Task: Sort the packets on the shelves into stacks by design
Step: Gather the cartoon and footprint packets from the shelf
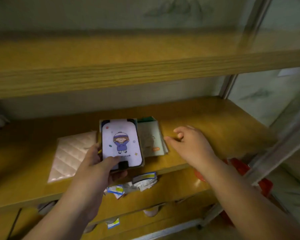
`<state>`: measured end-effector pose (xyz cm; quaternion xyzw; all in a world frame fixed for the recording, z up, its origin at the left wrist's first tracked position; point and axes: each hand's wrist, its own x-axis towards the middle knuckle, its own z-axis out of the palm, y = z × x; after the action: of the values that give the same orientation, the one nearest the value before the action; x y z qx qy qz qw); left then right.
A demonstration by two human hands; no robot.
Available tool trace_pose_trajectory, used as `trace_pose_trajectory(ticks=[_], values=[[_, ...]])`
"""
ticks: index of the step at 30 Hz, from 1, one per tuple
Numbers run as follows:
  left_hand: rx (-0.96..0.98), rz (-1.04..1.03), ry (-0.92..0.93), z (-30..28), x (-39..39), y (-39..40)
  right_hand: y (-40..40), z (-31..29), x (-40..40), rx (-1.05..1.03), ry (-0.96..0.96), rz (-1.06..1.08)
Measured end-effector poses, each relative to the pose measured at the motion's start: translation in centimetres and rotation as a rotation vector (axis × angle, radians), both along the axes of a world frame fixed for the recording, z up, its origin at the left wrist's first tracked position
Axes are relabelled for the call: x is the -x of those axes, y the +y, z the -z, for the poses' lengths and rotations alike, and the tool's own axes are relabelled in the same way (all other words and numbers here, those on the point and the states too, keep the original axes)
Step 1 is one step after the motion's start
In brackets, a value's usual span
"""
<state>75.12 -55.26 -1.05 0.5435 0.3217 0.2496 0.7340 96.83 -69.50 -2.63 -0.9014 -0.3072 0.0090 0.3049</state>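
My left hand [100, 168] grips a purple packet [121, 141] with a cartoon child on it, thumb on its lower face, fingers underneath. The packet lies at the front of the middle shelf [206, 122]. Just to its right a stack of green packets [151, 137] rests on the same shelf. A pink quilted packet [69, 155] lies flat to the left. My right hand [189, 139] hovers beside the green stack with fingers relaxed, holding nothing. On the lower shelf lie several small blue-and-white packets [140, 182].
The wooden upper shelf [145, 71] hangs overhead, close above the work area. A grey metal upright [274, 151] stands at the right. Red packaging [239, 167] shows behind my right forearm. One more small blue packet [113, 223] sits on a lower shelf.
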Motion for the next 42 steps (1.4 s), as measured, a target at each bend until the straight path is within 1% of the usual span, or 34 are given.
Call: trace_pose_trajectory(ticks=[4, 8, 12, 16, 20, 22, 27, 29, 31, 33, 36, 39, 42], values=[[0.040, 0.034, 0.004, 0.1, -3.8, -3.8, -5.6, -0.3, -2.4, -0.016, -0.072, -0.081], [0.089, 0.090, 0.026, -0.2, -8.8, -8.0, -11.4, -1.1, -4.9, 0.041, -0.193, -0.066], [0.167, 0.140, 0.079, -0.7, -15.7, -11.7, -16.3, -1.6, -6.9, 0.086, -0.173, -0.013], [0.056, 0.202, 0.157, -0.3, -21.7, -14.6, -19.6, -2.1, -8.1, 0.057, -0.120, 0.003], [-0.041, 0.251, 0.222, 0.1, -24.3, -15.8, -21.3, -2.2, -8.7, 0.038, -0.100, -0.012], [-0.137, 0.247, 0.251, 0.1, -24.4, -16.0, -21.3, -2.2, -8.8, 0.036, -0.088, -0.036], [-0.541, 0.195, 0.304, 0.5, -22.5, -16.1, -19.2, -2.3, -8.6, -0.015, -0.106, -0.097], [-0.693, 0.173, 0.378, 0.5, -21.3, -15.4, -17.8, -2.2, -8.5, -0.030, -0.113, -0.133], [-0.781, 0.153, 0.476, 0.3, -19.5, -14.0, -16.1, -2.0, -8.3, -0.037, -0.099, -0.179], [-0.870, 0.127, 0.535, -0.1, -17.2, -12.5, -14.3, -1.9, -8.0, -0.059, -0.079, -0.215], [-1.077, 0.091, 0.626, -0.9, -13.0, -10.0, -11.1, -1.9, -6.9, -0.095, -0.061, -0.291], [-1.194, 0.056, 0.755, -1.8, -9.1, -7.6, -8.1, -2.2, -5.2, -0.118, -0.073, -0.345], [-1.215, -0.018, 0.831, -2.7, -5.5, -5.8, -5.0, -2.5, -3.0, -0.117, -0.068, -0.430]])
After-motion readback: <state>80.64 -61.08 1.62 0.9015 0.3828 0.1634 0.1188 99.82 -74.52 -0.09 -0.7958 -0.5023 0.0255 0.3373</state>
